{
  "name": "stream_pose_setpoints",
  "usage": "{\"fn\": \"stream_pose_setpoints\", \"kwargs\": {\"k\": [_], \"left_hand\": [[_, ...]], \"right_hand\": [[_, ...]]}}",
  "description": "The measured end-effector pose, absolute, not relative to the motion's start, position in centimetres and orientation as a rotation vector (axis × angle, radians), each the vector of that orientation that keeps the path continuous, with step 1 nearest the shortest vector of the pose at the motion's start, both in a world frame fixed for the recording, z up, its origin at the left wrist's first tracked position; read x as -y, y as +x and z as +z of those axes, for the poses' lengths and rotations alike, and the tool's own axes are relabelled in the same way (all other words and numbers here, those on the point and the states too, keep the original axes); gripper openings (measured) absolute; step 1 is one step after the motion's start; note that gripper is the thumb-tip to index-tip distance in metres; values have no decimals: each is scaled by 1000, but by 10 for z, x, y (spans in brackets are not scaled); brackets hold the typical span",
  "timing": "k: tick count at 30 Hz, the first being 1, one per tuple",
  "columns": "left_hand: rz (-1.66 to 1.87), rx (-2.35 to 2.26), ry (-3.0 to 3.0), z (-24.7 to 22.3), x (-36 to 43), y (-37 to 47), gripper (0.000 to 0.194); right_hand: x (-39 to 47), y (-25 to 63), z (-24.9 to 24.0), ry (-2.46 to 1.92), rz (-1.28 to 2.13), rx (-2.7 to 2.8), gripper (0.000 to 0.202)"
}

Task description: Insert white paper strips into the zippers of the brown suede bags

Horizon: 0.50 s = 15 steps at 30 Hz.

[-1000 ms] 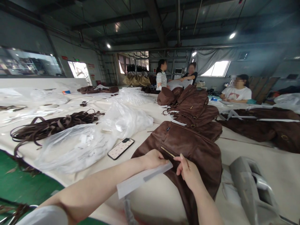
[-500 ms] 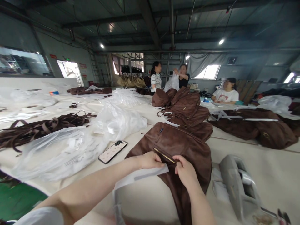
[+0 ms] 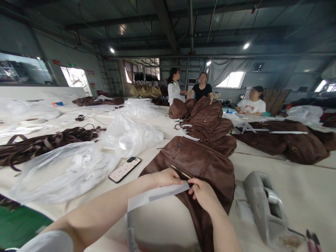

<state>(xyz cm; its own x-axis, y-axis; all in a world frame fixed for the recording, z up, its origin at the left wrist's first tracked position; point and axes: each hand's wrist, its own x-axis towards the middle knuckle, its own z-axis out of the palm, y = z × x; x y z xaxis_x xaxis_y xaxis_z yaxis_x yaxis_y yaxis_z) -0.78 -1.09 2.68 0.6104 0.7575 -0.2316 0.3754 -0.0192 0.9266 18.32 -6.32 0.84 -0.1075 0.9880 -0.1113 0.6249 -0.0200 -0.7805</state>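
A brown bag (image 3: 204,157) lies on the pale table, with a gold zipper (image 3: 181,171) across its front. Over the bag, just below the zipper, my left hand (image 3: 169,177) is closed on the end of a white strip (image 3: 157,194). The strip runs left from the fingers, then bends down toward the bottom of the view. My right hand (image 3: 201,190) is at the zipper's right end, beside the strip's tip, its thumb and index finger pinched together. What sits between those fingertips is too small to make out.
A phone (image 3: 125,169) and clear plastic bags (image 3: 65,171) lie left, beyond them brown straps (image 3: 49,141). A grey tape dispenser (image 3: 266,206) stands right. More brown bags (image 3: 210,119) are piled ahead. Several people are across the table, one in black (image 3: 202,91).
My right hand has moved left and down, up to the strip's tip beside my left hand. In the background, the person in black has lowered their arms.
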Motion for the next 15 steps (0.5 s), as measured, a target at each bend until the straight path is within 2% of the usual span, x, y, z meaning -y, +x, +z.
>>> {"fn": "stream_pose_setpoints", "kwargs": {"k": [5, 11, 15], "left_hand": [[333, -1142, 1676, 26, 15, 1, 40], [436, -1274, 1820, 10, 7, 20, 23], [520, -1271, 1893, 11, 9, 26, 24]], "right_hand": [[68, 180, 11, -1620, 835, 1882, 37], [60, 185, -1, -1730, 743, 1730, 39], [57, 191, -2, -1790, 752, 1670, 33]]}}
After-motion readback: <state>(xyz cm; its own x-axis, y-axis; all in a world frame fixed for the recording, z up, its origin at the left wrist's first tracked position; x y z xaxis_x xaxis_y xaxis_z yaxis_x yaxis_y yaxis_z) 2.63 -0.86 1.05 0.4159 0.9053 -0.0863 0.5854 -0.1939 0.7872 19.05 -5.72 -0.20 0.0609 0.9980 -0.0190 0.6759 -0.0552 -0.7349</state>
